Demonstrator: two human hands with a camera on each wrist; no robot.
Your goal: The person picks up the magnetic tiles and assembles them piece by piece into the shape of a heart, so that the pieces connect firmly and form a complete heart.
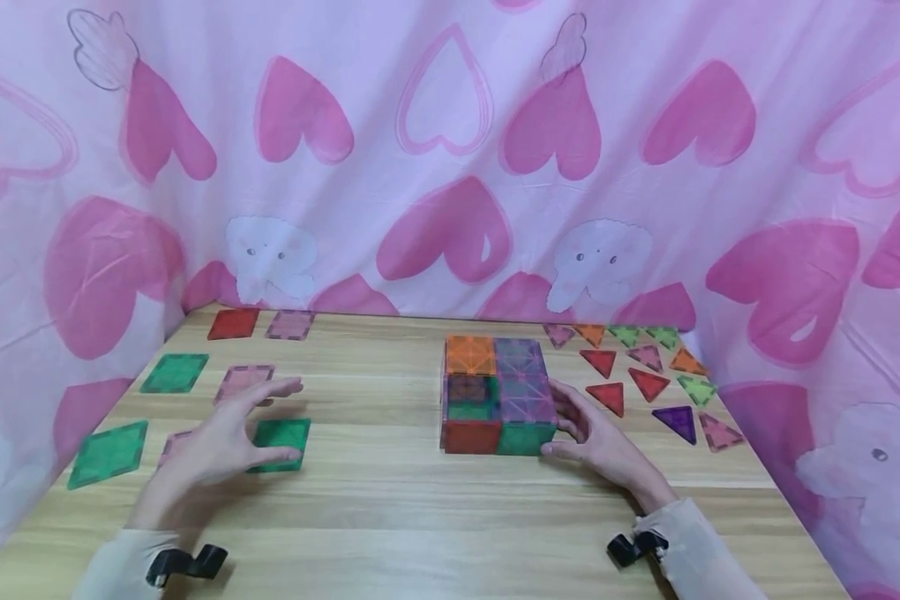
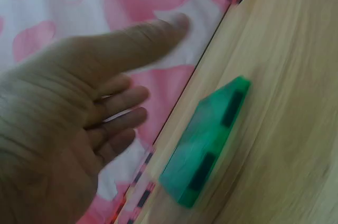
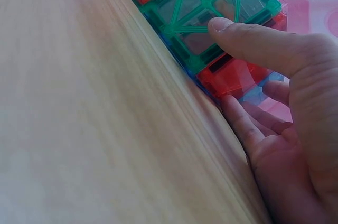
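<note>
A low box of see-through magnetic tiles stands right of the middle of the table. Orange and purple squares cover much of its top, while the near left quarter is uncovered. My right hand rests against its near right corner, thumb at the green front tile and fingers along the red side tile. Farther left, my left hand hovers with thumb and fingers spread, nothing between them. Just beyond its thumb lies a green square tile; a pink tile is partly hidden behind that hand.
On the left lie more square tiles: red, pink and green. Several triangle tiles in red, orange, pink, green and purple spread at the back right. A pink heart-print curtain borders the table.
</note>
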